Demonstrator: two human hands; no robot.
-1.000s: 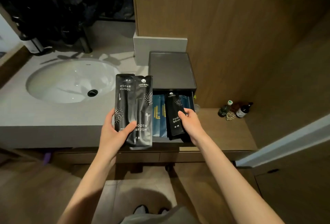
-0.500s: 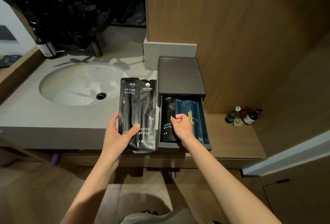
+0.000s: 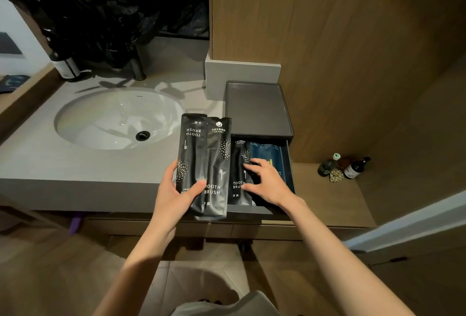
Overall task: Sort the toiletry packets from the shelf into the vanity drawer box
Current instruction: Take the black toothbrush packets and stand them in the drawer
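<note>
Here, one glossy black foil toothbrush packet (image 3: pixel 239 177) lies flat in the open dark grey drawer box (image 3: pixel 290 164), under the right hand (image 3: pixel 269 182), whose spread fingers press and hold nothing. Just beyond its fingertips sit dark blue packets (image 3: pixel 271 154). The left hand (image 3: pixel 174 189) pinches two more black packets (image 3: pixel 204 164). Best slide it flush before feeding the next.

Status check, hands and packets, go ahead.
Left hand grips two toothbrush packets. Right hand flat on packets in drawer. Nothing in the way.
</note>
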